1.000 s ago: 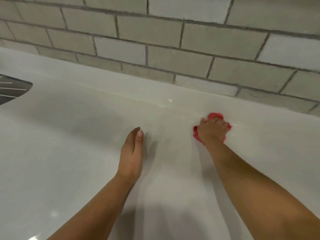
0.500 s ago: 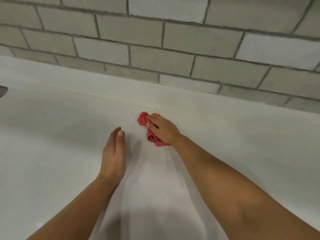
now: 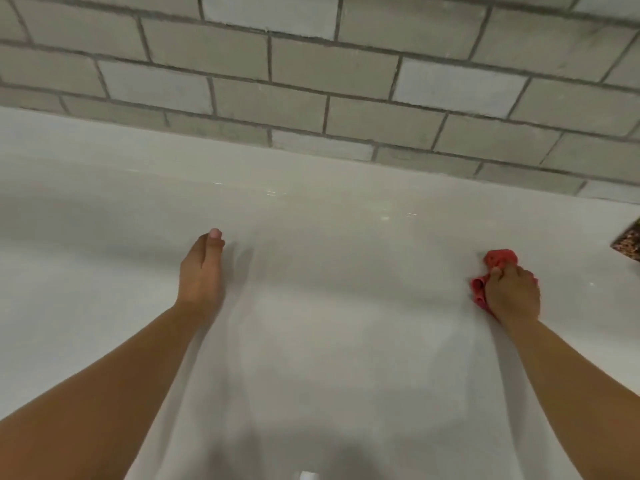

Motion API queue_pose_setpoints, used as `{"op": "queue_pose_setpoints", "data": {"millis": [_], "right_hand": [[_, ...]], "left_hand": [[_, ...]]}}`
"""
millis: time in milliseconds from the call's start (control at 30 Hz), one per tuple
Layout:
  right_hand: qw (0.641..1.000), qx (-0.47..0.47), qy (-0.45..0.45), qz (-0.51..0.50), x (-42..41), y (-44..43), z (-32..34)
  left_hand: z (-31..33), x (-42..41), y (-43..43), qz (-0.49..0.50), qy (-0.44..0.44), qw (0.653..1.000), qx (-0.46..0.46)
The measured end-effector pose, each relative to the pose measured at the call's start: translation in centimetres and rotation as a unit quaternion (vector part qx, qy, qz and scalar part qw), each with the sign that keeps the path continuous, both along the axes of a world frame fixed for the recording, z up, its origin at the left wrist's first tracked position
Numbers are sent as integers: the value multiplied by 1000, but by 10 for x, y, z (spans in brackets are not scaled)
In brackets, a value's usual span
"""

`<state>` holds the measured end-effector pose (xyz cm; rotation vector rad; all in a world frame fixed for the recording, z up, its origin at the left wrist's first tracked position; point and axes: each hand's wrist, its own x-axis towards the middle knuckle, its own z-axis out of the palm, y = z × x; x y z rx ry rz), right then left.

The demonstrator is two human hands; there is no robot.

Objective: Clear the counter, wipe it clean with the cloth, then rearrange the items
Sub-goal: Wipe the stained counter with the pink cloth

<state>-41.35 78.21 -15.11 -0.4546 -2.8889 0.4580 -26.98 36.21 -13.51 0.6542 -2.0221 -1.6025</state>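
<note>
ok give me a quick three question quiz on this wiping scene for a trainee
1. True or false: the left hand holds nothing.
2. What stands behind the white counter? A) a window B) a grey tiled wall C) a mirror
3. Fill in: the red cloth is bunched in the ___ hand.
Key: 1 true; 2 B; 3 right hand

The white, glossy counter [image 3: 311,341] shows faint streaks of light beyond the hands; a crumpled red cloth [image 3: 498,260] lies on it under the right hand [image 3: 514,297], poking out ahead and left of the knuckles; further right of that hand sits a speckled brown object [image 3: 632,244], mostly cut off.
</note>
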Motion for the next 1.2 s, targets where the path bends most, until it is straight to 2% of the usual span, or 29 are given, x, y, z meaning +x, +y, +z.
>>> {"op": "queue_pose_setpoints", "data": {"millis": [67,133,200,267,333,400,467,533,600,633,767,867,967,1067,1133,1200], "right_hand": [[1000,11,7,-1,13,-33,-1],[999,33,-7,39,25,-80,-2],[993,36,-18,113,40,-140,-1],[979,-1,-35,203,62,-212,3],[940,11,-37,340,95,-284,5],[872,32,1,489,142,-341,5],[819,-53,-6,571,181,-366,10],[791,-122,-28,599,191,-360,10],[801,-124,-25,585,172,-327,7],[823,-114,-17,557,156,-302,5],[935,-51,-16,351,96,-157,4],[980,-30,-18,195,93,-45,9],[999,-32,-3,34,118,16,8],[996,-15,-4,-88,142,17,9],[995,-8,-19,-93,154,-7,5],[999,-1,-14,-41,164,-46,1]], "left_hand": [[5,16,2,-4,6,1000,19],[7,37,2,-7,18,1000,12],[8,60,-2,-3,22,1000,-5],[8,80,-8,6,24,1000,-15],[8,94,-12,13,26,999,-13],[8,106,-11,28,35,999,-9],[8,116,-5,48,58,997,3],[8,125,3,57,63,996,8],[3,132,11,51,55,997,3],[-1,134,14,43,51,998,3],[-11,135,19,22,35,999,-5],[-10,134,21,16,24,999,-14],[-6,137,24,5,14,1000,-14],[-1,143,23,-5,14,1000,15],[4,151,18,-15,19,999,39],[10,164,13,-34,20,999,28]]}}
